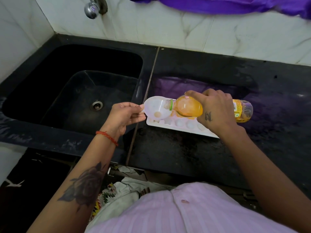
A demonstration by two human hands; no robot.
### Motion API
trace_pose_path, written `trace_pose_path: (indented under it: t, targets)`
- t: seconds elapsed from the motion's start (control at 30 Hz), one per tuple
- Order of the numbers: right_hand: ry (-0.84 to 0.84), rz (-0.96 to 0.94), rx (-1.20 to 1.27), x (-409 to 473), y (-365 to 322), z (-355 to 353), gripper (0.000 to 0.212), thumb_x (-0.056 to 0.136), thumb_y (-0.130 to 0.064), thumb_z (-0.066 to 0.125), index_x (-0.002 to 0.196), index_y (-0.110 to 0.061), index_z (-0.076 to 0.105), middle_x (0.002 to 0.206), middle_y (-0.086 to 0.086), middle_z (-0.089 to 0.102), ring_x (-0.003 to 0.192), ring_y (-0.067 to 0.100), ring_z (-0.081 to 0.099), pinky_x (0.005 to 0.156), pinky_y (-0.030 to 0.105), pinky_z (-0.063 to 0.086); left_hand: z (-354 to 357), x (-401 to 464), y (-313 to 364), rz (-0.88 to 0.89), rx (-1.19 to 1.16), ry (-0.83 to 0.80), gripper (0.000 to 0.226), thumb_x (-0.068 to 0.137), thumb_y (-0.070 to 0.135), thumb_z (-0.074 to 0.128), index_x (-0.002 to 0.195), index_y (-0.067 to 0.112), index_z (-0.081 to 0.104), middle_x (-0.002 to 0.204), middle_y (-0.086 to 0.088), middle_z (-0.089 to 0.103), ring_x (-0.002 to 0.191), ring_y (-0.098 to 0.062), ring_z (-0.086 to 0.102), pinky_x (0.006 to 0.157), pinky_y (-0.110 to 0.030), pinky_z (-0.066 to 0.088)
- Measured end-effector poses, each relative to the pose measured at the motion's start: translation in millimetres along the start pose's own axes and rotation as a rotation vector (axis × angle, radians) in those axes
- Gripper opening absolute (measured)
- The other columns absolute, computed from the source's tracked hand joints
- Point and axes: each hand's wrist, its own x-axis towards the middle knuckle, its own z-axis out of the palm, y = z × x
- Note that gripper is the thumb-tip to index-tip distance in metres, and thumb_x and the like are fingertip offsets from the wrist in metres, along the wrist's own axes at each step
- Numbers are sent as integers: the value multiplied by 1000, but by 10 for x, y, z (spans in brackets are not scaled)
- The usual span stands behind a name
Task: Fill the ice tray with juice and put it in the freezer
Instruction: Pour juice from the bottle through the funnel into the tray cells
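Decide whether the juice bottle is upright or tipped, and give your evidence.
Tipped. The juice bottle lies nearly horizontal in the right hand, its uncapped mouth over the white funnel.

Light: soft, dim, even
Glare: tap (pixel 91 10) (chrome); faint sheen on counter (pixel 185 155)
Edges: wide-angle bowing
Focus: slightly soft, cloth (pixel 235 5) blurred

Bare forearms, a rose tattoo (pixel 87 184), red thread bracelet (pixel 107 137), pale pink ribbed top (pixel 193 211).
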Motion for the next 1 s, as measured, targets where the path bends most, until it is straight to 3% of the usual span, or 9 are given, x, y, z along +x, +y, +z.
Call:
trace_pose_path:
  t: [0.2,0.47,1.0]
  targets:
    - [9,-3,-7,-9,-6,-10,70,75,-15,71,134,-38,40,109,11,58,99,32,52,83,39,36,1,-16,0,3,-3,5,9,82,0,65,74,2,63,56,-5,70,52,-12,69,48,-18,54]
    - [23,4,-10,-16,11,-11,68,74,-13,70,131,-37,42,107,11,58,98,33,52,83,40,36,13,-30,-3,12,15,14,7,84,-1,62,78,1,63,75,-13,68,51,-11,69,48,-18,54]
    - [-3,27,29,-17,13,-33,71,73,-16,72,133,-38,41,107,11,58,97,33,52,83,40,36,13,-56,14,12,11,24,8,83,1,64,75,3,63,73,-11,69,52,-11,69,48,-18,54]
